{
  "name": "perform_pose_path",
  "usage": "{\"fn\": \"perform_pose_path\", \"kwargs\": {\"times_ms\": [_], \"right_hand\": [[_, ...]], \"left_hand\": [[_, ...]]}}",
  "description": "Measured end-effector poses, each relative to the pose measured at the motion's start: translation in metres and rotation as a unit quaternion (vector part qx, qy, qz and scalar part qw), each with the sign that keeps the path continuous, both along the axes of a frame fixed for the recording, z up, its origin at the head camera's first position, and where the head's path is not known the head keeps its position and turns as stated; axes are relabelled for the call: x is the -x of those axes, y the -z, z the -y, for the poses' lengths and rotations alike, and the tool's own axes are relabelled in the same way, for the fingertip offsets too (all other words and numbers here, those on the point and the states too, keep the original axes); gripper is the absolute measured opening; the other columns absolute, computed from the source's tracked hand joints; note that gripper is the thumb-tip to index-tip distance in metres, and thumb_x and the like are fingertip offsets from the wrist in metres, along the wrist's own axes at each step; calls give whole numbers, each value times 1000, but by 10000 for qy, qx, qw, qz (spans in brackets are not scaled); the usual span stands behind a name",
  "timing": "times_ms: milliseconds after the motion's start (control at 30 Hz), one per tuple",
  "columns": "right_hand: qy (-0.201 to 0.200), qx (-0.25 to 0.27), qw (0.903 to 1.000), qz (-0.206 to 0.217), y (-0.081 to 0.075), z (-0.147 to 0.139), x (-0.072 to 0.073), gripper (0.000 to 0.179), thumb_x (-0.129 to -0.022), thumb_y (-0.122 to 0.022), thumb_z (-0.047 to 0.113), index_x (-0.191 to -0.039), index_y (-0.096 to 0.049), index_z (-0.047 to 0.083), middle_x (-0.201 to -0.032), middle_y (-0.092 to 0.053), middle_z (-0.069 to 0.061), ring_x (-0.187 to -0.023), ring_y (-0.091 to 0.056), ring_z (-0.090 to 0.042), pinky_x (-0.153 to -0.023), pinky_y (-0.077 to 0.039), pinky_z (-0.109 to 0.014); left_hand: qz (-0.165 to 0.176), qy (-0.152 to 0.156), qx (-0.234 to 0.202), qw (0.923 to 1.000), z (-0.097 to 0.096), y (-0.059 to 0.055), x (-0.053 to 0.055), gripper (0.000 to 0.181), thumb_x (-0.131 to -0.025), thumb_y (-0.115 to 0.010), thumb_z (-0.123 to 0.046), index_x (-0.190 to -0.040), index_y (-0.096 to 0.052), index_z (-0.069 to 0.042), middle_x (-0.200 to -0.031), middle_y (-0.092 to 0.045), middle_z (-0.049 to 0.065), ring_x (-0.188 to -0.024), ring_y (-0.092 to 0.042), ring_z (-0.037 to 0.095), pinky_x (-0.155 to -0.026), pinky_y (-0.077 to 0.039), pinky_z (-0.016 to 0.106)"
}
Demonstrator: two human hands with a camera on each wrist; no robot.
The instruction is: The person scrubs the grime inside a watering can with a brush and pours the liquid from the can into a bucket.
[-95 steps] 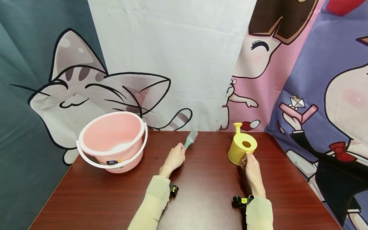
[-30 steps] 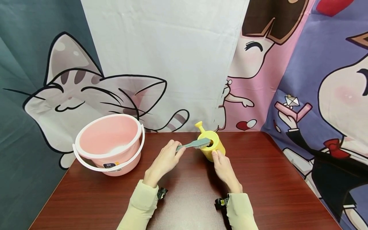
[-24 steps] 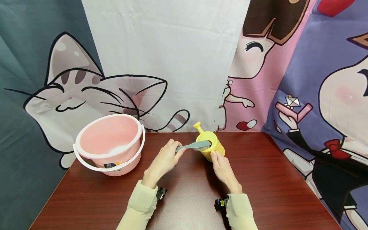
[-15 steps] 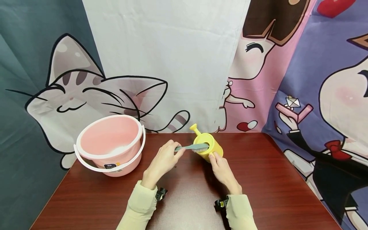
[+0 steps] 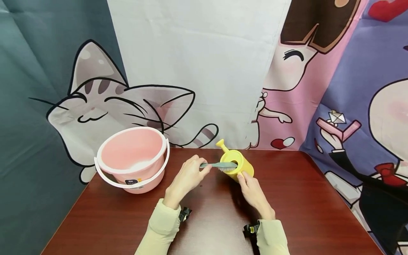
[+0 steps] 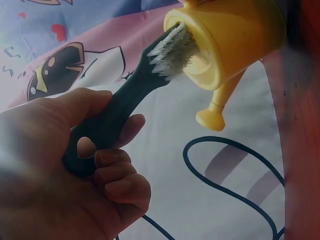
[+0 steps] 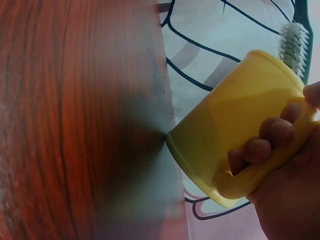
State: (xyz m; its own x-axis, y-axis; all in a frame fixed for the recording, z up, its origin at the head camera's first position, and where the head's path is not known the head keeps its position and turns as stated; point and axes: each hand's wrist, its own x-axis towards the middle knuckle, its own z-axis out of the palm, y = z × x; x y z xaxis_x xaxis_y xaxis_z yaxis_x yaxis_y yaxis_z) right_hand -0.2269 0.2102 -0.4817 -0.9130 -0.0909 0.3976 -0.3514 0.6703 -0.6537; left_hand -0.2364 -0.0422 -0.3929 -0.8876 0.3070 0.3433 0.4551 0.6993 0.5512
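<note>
My left hand point(image 5: 188, 177) pinches a teal scrub brush point(image 6: 131, 95) by its handle, thumb on one side and fingers curled on the other. Its white bristles point(image 6: 172, 52) overlap the round opening of a yellow watering can point(image 5: 243, 165). The can is tilted, its mouth facing left toward the brush and its spout point(image 5: 222, 145) pointing up and away. My right hand point(image 5: 255, 193) grips the can's handle, fingers curled through it in the right wrist view. The bottom edge of the can is right at the tabletop there.
A pink bucket point(image 5: 155, 173) with a white handle stands on the left of the reddish-brown wooden table point(image 5: 210, 219). Behind the table's far edge hangs a cloth backdrop point(image 5: 197, 46) with cartoon figures. Small dark specks lie on the wood near the can.
The right hand has brought the watering can left from the table's right side and tilted it. The left hand has raised the brush to its opening, where it has since shifted slightly.
</note>
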Motion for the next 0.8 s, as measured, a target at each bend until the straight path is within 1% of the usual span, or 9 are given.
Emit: {"fn": "perform_pose_path", "kwargs": {"times_ms": [67,167,300,400,567,667,800], "right_hand": [[25,37,10000,-9,0,-2,0,27,-103,-48,20,-76,-46,16,-65,-33,5,-61,-40,-13,-58,-36,-28],[57,109,9999,-13,0,-4,0,29,-103,-48,20,-75,-44,15,-65,-32,5,-61,-39,-14,-57,-35,-28],[64,169,9998,61,0,-6,-2,27,-104,-48,21,-77,-46,16,-65,-32,5,-62,-40,-15,-58,-35,-29],[39,159,9998,122,2,-6,-3,27,-104,-48,23,-78,-47,16,-66,-33,5,-63,-41,-15,-59,-36,-29],[14,180,9997,175,4,-4,-6,27,-104,-49,21,-77,-46,17,-65,-33,5,-63,-41,-15,-59,-36,-29],[-23,219,9996,168,4,-2,-5,28,-103,-50,20,-75,-46,18,-65,-34,6,-62,-40,-14,-59,-36,-29],[-183,196,9996,59,2,3,-1,28,-102,-51,18,-74,-46,18,-65,-33,7,-62,-40,-13,-59,-36,-29]], "left_hand": [[-27,-3,48,10000,-2,-1,2,15,-94,-65,-27,-90,-69,-12,-76,-47,-3,-66,-46,14,-62,-41,29],[-153,36,141,9998,-5,-4,3,16,-94,-65,-27,-86,-67,-13,-74,-46,-3,-65,-46,14,-60,-41,28],[-324,130,214,9992,-10,-9,2,18,-93,-66,-27,-82,-65,-14,-74,-46,-3,-63,-47,14,-58,-41,27],[-295,160,216,9992,-13,-11,2,19,-92,-66,-26,-79,-64,-14,-73,-46,-2,-63,-46,14,-57,-41,27],[-131,182,236,9995,-15,-9,1,19,-92,-66,-25,-76,-62,-15,-71,-46,-1,-62,-45,14,-55,-40,27],[-200,156,229,9994,-15,-8,2,21,-92,-66,-25,-74,-62,-15,-70,-46,0,-62,-44,14,-55,-40,28],[-211,85,231,9995,-14,-4,2,21,-92,-66,-27,-76,-63,-15,-72,-47,0,-62,-46,15,-57,-41,29]]}}
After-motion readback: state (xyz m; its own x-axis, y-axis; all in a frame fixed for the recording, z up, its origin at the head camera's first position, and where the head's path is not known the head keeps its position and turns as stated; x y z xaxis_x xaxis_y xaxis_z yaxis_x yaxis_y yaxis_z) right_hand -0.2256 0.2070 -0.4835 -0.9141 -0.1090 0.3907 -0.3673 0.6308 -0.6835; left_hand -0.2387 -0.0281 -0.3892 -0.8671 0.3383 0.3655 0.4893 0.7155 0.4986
